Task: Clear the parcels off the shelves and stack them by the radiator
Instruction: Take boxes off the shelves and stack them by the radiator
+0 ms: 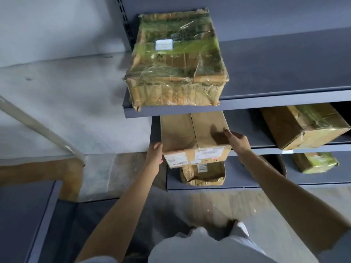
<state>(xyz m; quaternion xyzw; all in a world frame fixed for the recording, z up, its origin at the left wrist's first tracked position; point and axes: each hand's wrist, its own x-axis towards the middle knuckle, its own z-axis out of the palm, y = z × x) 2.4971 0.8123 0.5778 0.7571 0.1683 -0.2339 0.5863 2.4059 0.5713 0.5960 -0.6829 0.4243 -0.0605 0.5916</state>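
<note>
A plain brown cardboard parcel (191, 133) with white labels on its front face juts out over the edge of the second shelf (256, 149). My left hand (154, 156) presses against its front left corner. My right hand (237, 139) lies on its right top edge, fingers over the top. A large battered parcel (176, 61) wrapped in green-tinted tape sits on the top shelf (275, 99) above. A small crushed parcel (204, 173) stands on the third shelf, right under the one I touch.
On the second shelf to the right sits a taped brown parcel (302, 126). A small green parcel (315, 162) lies on the third shelf at the right. A dark shelf unit (28, 215) stands at lower left. Grey floor stretches left of the shelves.
</note>
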